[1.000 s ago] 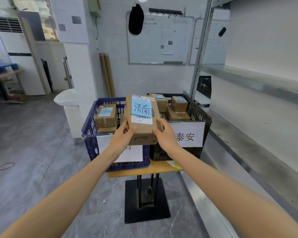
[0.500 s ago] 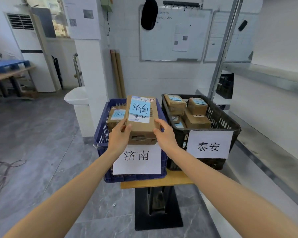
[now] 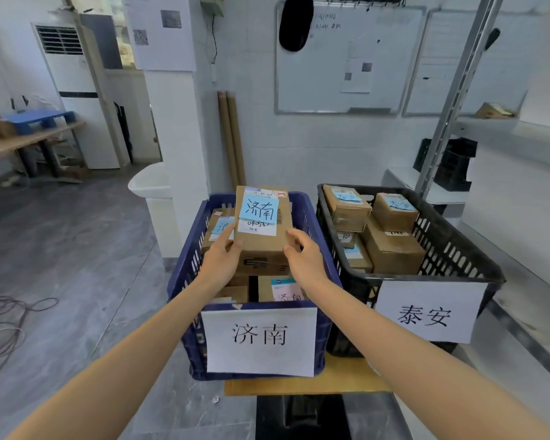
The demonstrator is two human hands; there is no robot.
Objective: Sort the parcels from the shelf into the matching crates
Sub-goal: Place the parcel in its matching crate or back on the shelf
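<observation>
I hold a brown cardboard parcel [image 3: 262,231] with a blue note reading 济南 over the blue crate [image 3: 185,268]. My left hand [image 3: 221,258] grips its left side and my right hand [image 3: 302,258] grips its right side. The blue crate carries a white sign 济南 [image 3: 259,339] and holds other brown parcels under and behind the held one. To the right stands the black crate [image 3: 458,249] with a white sign 泰安 [image 3: 426,312] and several brown parcels inside.
Both crates rest on a small wooden-topped stand [image 3: 299,387] with a black base. Metal shelving [image 3: 451,100] runs along the right. A white pillar [image 3: 172,122] and a white basin [image 3: 150,182] stand behind the blue crate. Cables [image 3: 7,325] lie on the grey floor at left.
I have come closer to the crates. The parcel in both hands has moved forward and now hangs over the inside of the blue crate.
</observation>
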